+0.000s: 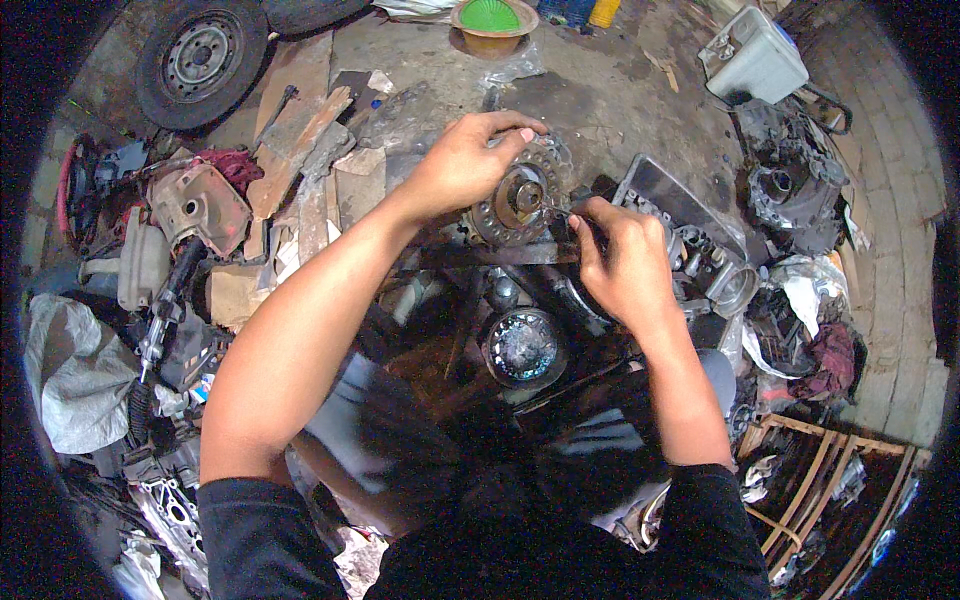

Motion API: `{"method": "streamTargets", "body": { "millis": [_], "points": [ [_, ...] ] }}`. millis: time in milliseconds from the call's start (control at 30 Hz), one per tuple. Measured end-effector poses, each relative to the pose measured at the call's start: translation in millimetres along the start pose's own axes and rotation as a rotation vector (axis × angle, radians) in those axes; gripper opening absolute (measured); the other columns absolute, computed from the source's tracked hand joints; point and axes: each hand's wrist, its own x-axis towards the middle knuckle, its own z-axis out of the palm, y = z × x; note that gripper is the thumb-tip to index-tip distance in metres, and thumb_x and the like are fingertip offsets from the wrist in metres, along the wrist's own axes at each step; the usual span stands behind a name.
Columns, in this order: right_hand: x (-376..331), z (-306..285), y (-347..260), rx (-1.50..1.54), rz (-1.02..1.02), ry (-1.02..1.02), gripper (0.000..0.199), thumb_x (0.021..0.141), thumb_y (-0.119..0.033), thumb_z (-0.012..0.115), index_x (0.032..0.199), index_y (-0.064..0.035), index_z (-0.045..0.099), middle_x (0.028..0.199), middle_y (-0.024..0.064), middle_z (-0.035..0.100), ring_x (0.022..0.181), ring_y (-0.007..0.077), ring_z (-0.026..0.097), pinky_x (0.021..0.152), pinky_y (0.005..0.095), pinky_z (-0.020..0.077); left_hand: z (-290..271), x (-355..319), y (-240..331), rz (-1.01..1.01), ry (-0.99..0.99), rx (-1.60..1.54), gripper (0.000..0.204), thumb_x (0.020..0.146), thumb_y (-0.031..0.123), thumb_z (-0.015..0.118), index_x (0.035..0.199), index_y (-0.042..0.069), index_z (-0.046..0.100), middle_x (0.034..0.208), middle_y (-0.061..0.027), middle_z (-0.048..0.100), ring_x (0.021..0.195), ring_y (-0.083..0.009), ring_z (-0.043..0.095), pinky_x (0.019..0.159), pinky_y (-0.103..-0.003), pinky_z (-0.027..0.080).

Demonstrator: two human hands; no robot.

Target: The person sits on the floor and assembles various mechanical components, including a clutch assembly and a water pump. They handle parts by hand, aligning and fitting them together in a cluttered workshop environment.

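In the middle stands a round, greasy metal disc with holes around its rim and a raised hub at its centre. My left hand grips its upper left edge, fingers bent over the top. To the right of the hub, my right hand is closed, thumb and forefinger pinched together. A thin, wire-like bit seems to show at those fingertips, too small to name. Just below the disc runs a dark metal bar. Lower down is a round, dark-rimmed part with a shiny, speckled face.
A dark tray and metal parts lie to the right, before a large gearbox-like casting. A wheel leans at far left, near cardboard. A green-lined basin and a grey plastic container stand farther back.
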Motion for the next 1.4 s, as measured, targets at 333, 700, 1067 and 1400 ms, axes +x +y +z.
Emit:
{"method": "streamTargets", "body": {
  "millis": [333, 700, 1067, 1400],
  "points": [
    [1, 11, -2, 0.054, 0.034, -0.037, 0.011, 0.089, -0.009, 0.066, 0.088, 0.0017, 0.070, 0.082, 0.0279, 0.068, 0.080, 0.0468, 0.068, 0.074, 0.0523, 0.0540, 1, 1, 1, 0.024, 0.005, 0.002, 0.032, 0.100, 0.024, 0.059, 0.118, 0.001, 0.072, 0.115, -0.0182, 0.074, 0.112, -0.0291, 0.070, 0.099, -0.038, 0.051],
    [8, 14, -3, 0.174, 0.210, -0.120, 0.015, 0.089, -0.010, 0.067, 0.089, 0.0039, 0.072, 0.082, 0.0298, 0.068, 0.081, 0.0485, 0.068, 0.076, 0.0535, 0.0521, 2, 0, 0, -0.010, 0.019, -0.003, 0.032, 0.100, 0.024, 0.059, 0.118, 0.001, 0.072, 0.114, -0.0180, 0.075, 0.111, -0.0287, 0.071, 0.098, -0.038, 0.051],
    [9, 38, 5, -0.186, -0.123, 0.093, 0.011, 0.083, -0.005, 0.068, 0.090, 0.0018, 0.063, 0.081, 0.0247, 0.068, 0.078, 0.0452, 0.068, 0.074, 0.0536, 0.0536, 0, 1, -2, -0.009, -0.011, 0.057, 0.031, 0.104, 0.023, 0.056, 0.121, 0.003, 0.072, 0.118, -0.0142, 0.074, 0.115, -0.0239, 0.067, 0.104, -0.037, 0.049],
    [9, 30, 1, -0.022, -0.076, -0.097, 0.006, 0.083, -0.004, 0.068, 0.087, 0.0013, 0.069, 0.083, 0.0259, 0.069, 0.082, 0.0439, 0.069, 0.076, 0.0531, 0.0540, 2, 2, -3, -0.023, -0.007, 0.055, 0.030, 0.103, 0.022, 0.057, 0.120, 0.004, 0.072, 0.118, -0.0148, 0.074, 0.114, -0.0239, 0.067, 0.103, -0.037, 0.049]
  ]
}}
